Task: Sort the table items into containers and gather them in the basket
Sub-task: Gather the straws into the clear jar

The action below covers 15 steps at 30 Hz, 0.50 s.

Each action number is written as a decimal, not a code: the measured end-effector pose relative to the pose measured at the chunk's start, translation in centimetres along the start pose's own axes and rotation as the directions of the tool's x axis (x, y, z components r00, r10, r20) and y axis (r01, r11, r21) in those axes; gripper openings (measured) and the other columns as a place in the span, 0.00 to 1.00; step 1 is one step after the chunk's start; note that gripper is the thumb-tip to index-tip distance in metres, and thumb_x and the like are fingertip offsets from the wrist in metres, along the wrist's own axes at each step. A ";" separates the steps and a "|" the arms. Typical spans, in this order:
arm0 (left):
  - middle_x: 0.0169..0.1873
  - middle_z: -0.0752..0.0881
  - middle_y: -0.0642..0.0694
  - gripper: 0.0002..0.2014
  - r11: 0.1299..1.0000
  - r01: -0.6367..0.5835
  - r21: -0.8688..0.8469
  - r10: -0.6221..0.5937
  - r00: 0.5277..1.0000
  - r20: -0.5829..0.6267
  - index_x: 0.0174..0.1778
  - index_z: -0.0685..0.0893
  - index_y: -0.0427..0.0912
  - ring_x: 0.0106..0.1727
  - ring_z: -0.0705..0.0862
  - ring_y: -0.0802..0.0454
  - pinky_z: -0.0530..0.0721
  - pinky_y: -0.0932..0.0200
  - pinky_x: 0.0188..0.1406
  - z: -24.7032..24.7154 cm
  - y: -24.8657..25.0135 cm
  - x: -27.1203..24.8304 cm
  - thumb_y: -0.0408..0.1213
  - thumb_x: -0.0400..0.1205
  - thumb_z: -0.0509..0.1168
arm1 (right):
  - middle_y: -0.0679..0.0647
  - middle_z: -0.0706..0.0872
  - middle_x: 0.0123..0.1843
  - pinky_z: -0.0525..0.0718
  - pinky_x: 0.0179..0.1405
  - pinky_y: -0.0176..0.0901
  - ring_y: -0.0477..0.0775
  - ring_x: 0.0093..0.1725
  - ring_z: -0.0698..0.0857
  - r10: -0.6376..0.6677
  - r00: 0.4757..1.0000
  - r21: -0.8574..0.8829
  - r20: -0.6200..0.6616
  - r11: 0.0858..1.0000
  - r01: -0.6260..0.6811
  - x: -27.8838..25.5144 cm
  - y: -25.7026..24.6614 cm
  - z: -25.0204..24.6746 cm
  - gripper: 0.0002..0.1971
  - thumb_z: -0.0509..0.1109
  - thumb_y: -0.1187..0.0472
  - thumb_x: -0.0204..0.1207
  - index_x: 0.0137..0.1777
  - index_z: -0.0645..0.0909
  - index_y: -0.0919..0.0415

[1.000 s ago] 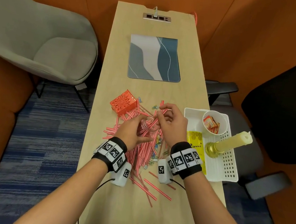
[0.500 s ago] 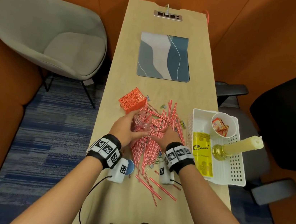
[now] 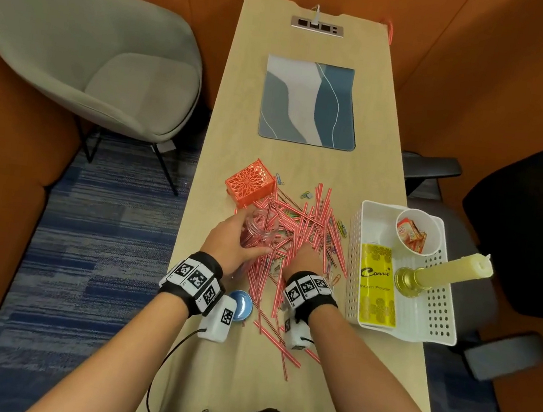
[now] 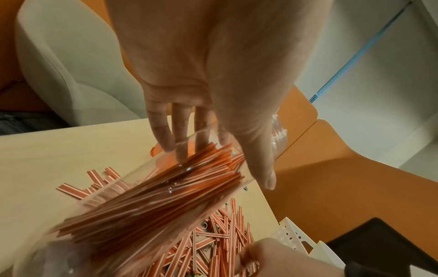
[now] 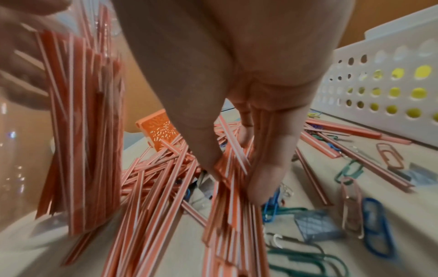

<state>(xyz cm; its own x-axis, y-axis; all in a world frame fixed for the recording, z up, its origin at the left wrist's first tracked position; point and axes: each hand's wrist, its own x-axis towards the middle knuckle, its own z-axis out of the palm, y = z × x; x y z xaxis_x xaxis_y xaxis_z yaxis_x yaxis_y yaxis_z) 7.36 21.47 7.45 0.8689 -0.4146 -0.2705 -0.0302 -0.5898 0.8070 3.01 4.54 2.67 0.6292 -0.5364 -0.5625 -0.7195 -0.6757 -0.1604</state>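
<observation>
left hand (image 3: 229,240): wrapped round tilted clear jar (image 4: 147,191), part-filled with straws. right hand (image 3: 303,258): thumb and fingers pinching straws (image 5: 227,168) in the pile beneath it; basket (image 3: 359,252) just right.

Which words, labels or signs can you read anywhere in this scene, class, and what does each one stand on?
"Convie": on the yellow packet lying in the white basket.
"Talcum Powder": smaller line beneath it on the same packet.
Red sachets in the paper cup: print too small to read.
Wristbands: black-and-white square marker patterns only, no words.
Nothing else carries readable text.
</observation>
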 end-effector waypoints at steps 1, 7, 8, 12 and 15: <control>0.65 0.87 0.51 0.43 1.000 0.001 -0.002 -0.001 1.000 0.003 0.79 0.72 0.50 0.65 0.86 0.53 0.81 0.55 0.68 0.1 0.0 0.0 0.52 0.69 0.83 | 0.63 0.83 0.66 0.85 0.60 0.49 0.62 0.65 0.84 0.008 1.000 -0.006 -0.002 1.000 -0.008 0.0 0.0 -0.3 0.28 0.74 0.66 0.77 0.74 0.68 0.67; 0.67 0.86 0.51 0.46 1.000 0.020 0.014 -0.020 1.000 0.003 0.80 0.71 0.51 0.67 0.84 0.52 0.82 0.48 0.71 0.3 -0.3 0.2 0.57 0.67 0.82 | 0.55 0.84 0.39 0.83 0.32 0.39 0.54 0.41 0.85 0.041 0.992 0.012 0.117 0.999 -0.043 0.0 1.5 -3.2 0.15 0.82 0.55 0.70 0.42 0.79 0.64; 0.67 0.86 0.51 0.46 1.000 0.021 0.016 -0.021 1.000 0.000 0.80 0.71 0.51 0.67 0.84 0.51 0.81 0.48 0.71 0.4 -0.3 0.3 0.57 0.67 0.82 | 0.55 0.85 0.37 0.82 0.29 0.39 0.53 0.37 0.85 0.038 0.990 0.063 0.135 0.997 -0.046 -0.1 1.9 -4.0 0.17 0.83 0.54 0.68 0.38 0.79 0.62; 0.68 0.85 0.48 0.45 1.000 0.013 0.021 -0.013 1.000 0.006 0.80 0.71 0.49 0.68 0.84 0.49 0.80 0.53 0.70 0.6 0.3 0.3 0.54 0.68 0.82 | 0.55 0.83 0.28 0.78 0.24 0.36 0.49 0.23 0.80 -0.022 0.985 0.260 0.168 0.965 -0.023 -0.9 3.8 -7.6 0.20 0.84 0.53 0.67 0.30 0.77 0.62; 0.69 0.85 0.47 0.44 0.999 0.003 0.052 -0.004 1.000 0.015 0.79 0.72 0.50 0.68 0.84 0.48 0.81 0.51 0.69 0.9 1.1 0.4 0.54 0.68 0.82 | 0.64 0.90 0.37 0.90 0.43 0.54 0.63 0.36 0.90 -0.128 0.982 0.406 0.140 0.912 0.061 -1.5 4.6 -10.0 0.21 0.86 0.50 0.62 0.37 0.84 0.67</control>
<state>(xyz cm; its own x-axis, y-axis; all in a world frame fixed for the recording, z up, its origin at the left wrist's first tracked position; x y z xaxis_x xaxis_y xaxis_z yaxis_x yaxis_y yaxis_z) 7.28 20.06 7.75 0.8617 -0.4223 -0.2815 -0.0528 -0.6263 0.7778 1.72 -2.76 10.87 0.6685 -0.3693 -0.6455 -0.7371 -0.4440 -0.5094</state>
